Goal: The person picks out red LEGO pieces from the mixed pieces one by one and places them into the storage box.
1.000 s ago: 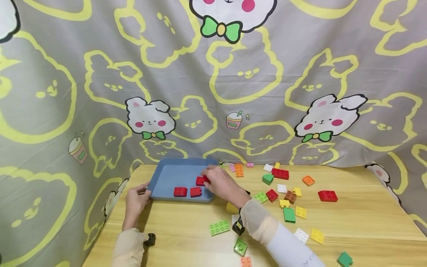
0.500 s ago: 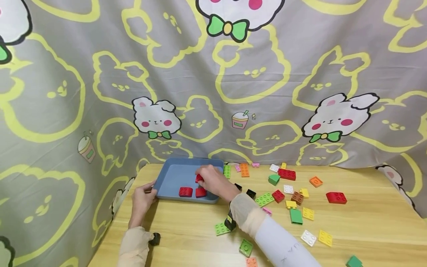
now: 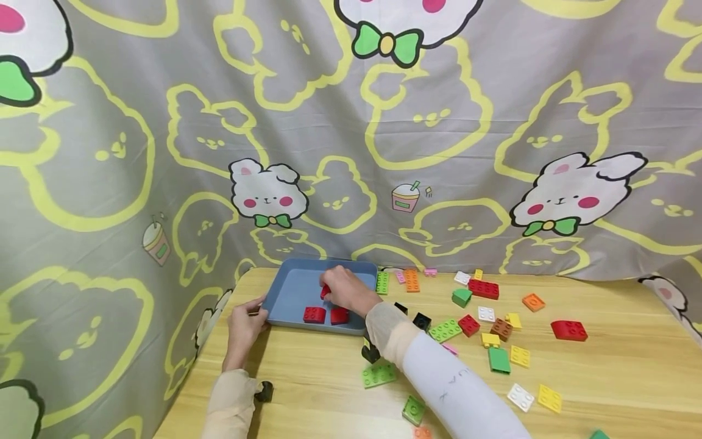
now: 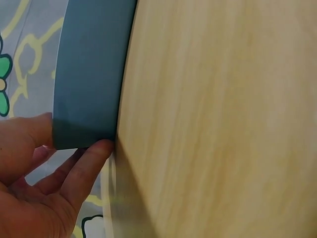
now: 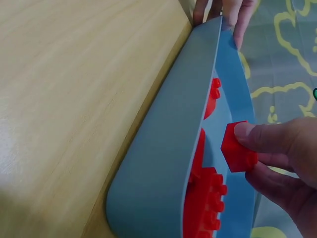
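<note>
At the table's far left sits a shallow blue tray [image 3: 296,283]. My left hand [image 3: 245,324] grips its near left corner, thumb at the rim and fingertips against the lower outer edge, as the left wrist view shows. Over the tray, my right hand [image 3: 351,292] pinches a small red toy brick [image 5: 237,148] between thumb and fingers. Whether that brick touches the tray floor, I cannot tell. Two red curved bricks lie along the tray's near side, the left one [image 3: 314,314] and the right one [image 3: 339,315], the latter just below the right hand.
Loose bricks are spread to the right of the tray, among them a long red brick [image 3: 484,289], a red curved brick [image 3: 569,330], a brown brick [image 3: 501,329] and a light green brick [image 3: 379,375]. A patterned curtain [image 3: 439,140] hangs behind the table.
My right hand has moved left over the tray, carrying the red brick. The left hand keeps its hold on the corner. The whole head view has shifted, so the scene sits further right.
</note>
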Demonstrator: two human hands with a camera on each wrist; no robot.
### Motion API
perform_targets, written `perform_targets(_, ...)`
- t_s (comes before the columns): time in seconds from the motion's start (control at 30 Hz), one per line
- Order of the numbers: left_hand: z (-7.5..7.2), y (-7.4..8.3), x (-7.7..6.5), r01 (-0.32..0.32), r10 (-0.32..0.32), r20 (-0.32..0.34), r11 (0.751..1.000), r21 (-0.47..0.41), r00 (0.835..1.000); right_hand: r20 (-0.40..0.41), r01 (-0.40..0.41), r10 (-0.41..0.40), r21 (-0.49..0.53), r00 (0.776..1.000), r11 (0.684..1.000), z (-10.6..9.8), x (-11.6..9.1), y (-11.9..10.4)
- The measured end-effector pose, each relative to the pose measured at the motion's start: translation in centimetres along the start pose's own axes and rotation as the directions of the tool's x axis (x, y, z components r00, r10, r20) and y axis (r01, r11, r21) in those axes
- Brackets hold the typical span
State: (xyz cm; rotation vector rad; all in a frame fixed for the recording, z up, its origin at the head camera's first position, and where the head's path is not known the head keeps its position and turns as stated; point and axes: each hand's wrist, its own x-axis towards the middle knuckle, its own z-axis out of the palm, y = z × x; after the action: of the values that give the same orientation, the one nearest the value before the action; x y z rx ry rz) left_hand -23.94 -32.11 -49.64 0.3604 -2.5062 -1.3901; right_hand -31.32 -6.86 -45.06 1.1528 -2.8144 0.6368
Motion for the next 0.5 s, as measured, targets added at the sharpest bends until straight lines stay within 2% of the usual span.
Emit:
perform_targets(0.3, 0.2, 0.0, -0.2, 0.028, -0.028, 0.005, 1.000, 0.000, 1.000, 0.065, -0.058, 0.058, 0.002, 0.996, 0.998, 1.3, 0.8, 0.6)
perform_targets(0.5, 0.4, 0.0, 0.1, 0.031, -0.031, -0.004, 0.999, 0.015, 1.000, 0.084, -0.053, 0.052, 0.006, 0.995, 0.999, 1.4, 1.2, 0.8)
